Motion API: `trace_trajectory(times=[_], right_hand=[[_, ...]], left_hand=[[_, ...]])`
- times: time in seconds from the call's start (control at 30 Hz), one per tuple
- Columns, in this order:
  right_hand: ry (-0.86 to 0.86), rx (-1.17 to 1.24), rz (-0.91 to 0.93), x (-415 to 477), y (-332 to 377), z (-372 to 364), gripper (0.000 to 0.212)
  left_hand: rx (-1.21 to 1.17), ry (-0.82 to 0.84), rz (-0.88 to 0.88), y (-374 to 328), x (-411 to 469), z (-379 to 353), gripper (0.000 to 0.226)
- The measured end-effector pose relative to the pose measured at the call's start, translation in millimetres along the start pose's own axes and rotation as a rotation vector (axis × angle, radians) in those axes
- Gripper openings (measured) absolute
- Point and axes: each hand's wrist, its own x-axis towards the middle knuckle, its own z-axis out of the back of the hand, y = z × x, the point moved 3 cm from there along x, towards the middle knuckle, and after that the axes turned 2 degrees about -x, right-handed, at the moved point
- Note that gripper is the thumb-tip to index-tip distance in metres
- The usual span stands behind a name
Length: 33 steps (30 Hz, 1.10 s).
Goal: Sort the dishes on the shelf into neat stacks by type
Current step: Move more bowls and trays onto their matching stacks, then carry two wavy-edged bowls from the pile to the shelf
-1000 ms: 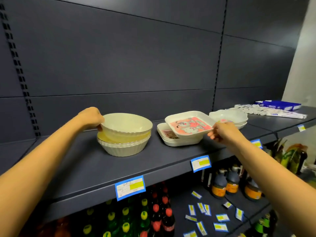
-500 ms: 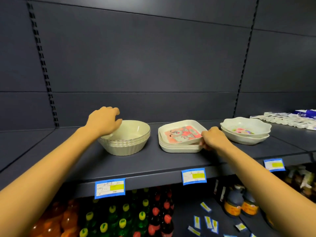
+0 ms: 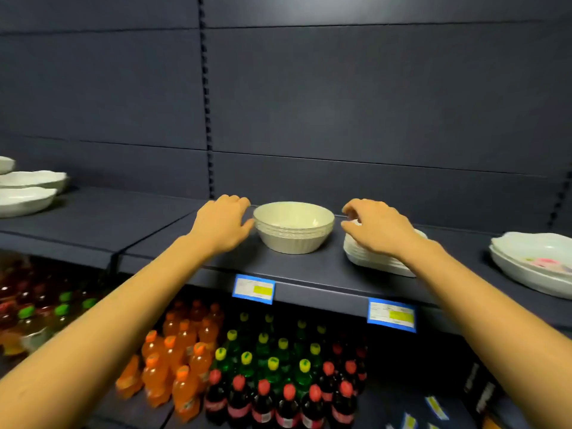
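Observation:
A nested stack of cream ribbed bowls (image 3: 293, 227) stands mid-shelf. My left hand (image 3: 221, 224) rests against its left side, fingers spread, thumb touching the bowls' rim. To the right lies a stack of white square plates (image 3: 377, 261); my right hand (image 3: 376, 227) lies over it with curled fingers and hides the top plate. It grips nothing that I can see. White oval dishes (image 3: 532, 264), one with a pink print, sit stacked at the far right. More white dishes (image 3: 28, 190) stand on the shelf at the far left.
The dark shelf (image 3: 309, 274) has blue price tags (image 3: 253, 288) on its front edge. Below it stand rows of orange, green and red-capped drink bottles (image 3: 247, 373). A dark back panel rises behind the dishes.
Both hands have set down their dishes: the bowl sits nested in its stack, the printed square plate lies on its stack. The view has swung left, bringing the left-hand dishes into sight.

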Motion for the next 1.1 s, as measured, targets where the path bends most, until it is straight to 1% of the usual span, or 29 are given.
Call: trace_trajectory(times=[0.1,0.2,0.3,0.43,0.57,0.73,0.93,1.1], right_hand=[[-0.001,0.048,0.168,10,49,-11,0.04],[0.036,0.083,0.308,17,97,-27,0.041],[0.074,0.105,0.41,19,141,-41,0.045],[0.115,0.085,0.499,27,189,-53,0.047],[0.135,0.111,0.547,42,249,-64,0.046],[0.169,0.145,0.576,54,342,-87,0.046],[0.185,0.164,0.574,66,443,-113,0.046],[0.216,0.151,0.56,81,509,-131,0.046]], left_hand=[[0.059,0.009,0.102,35,-25,9,0.045],[0.111,0.026,0.198,70,-50,20,0.046],[0.131,0.03,0.273,104,-72,28,0.048],[0.143,0.046,0.339,146,-90,31,0.049],[0.161,0.055,0.373,197,-101,33,0.049],[0.189,0.085,0.37,278,-112,38,0.049],[0.21,0.118,0.408,377,-137,40,0.047],[0.18,0.114,0.437,445,-153,44,0.046]])
